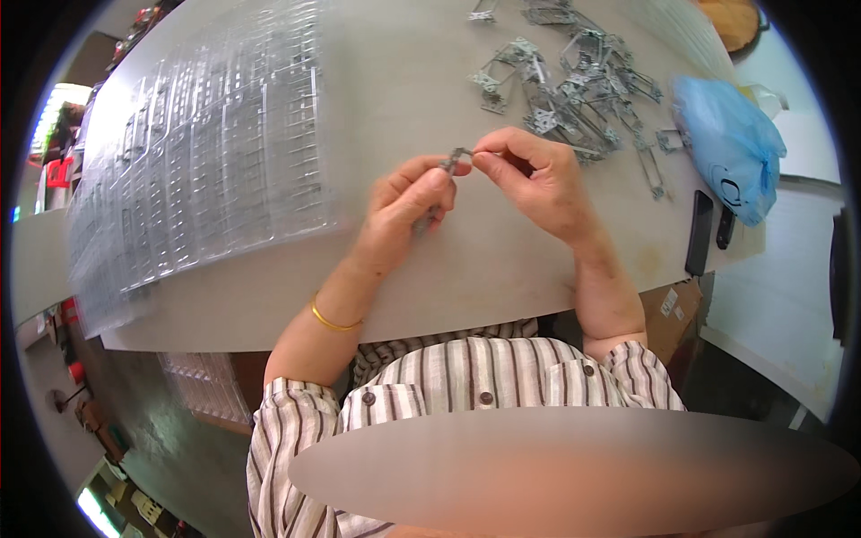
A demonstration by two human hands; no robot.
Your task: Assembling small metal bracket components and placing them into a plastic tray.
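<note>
My left hand (404, 208) is closed around a small grey metal bracket (456, 158), whose end sticks out past the thumb and forefinger. From the right, my right hand (538, 179) pinches at the tip of that end with thumb and forefinger. Most of the bracket is hidden inside the left fist. Both hands are held above the table (421, 296). Beyond my right hand lies a loose pile of similar grey metal brackets (574, 99), thin and frame-like.
Clear plastic trays (215, 152) with many slots cover the table's left side. On the right are a tied blue plastic bag (731, 148), a dark phone (700, 233) and a small black object (726, 229). A cardboard box (673, 323) stands below the table's right edge.
</note>
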